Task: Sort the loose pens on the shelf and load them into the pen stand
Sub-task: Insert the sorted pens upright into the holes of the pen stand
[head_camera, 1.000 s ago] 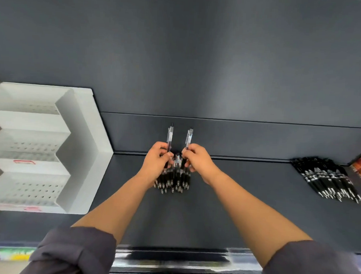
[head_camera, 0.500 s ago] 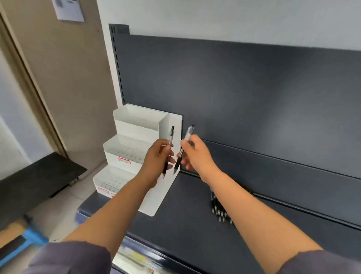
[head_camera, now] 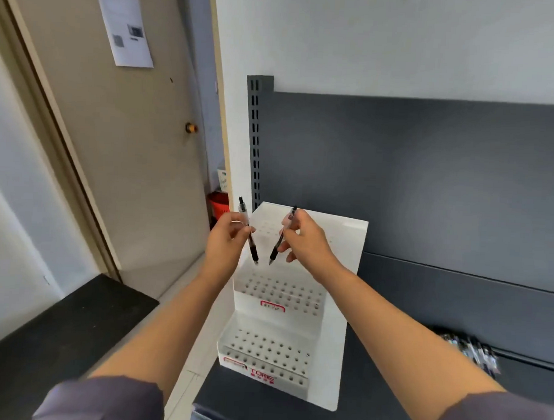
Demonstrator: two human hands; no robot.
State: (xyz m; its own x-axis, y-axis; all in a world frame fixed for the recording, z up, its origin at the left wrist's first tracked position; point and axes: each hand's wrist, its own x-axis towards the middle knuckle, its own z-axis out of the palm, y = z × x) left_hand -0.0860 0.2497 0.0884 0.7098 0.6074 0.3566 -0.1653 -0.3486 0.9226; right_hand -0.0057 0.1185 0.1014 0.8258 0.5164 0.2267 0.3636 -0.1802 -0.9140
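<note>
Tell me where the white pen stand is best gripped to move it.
Probably the pen stand by its tall right side wall, pinched from above over the free edge: that panel is flat and upright, while the stepped tiers are perforated trays.

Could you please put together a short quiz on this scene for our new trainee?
1. True or false: the left hand holds the left pen and the right hand holds the right pen, both tips down above the pen stand.
2. How many pens stand in the stand's lowest tier? A: none. B: five. C: every hole is filled.
3. Fill in: the loose pens lie on the shelf to the ___ of the stand.

Key: 1 true; 2 A; 3 right.
</note>
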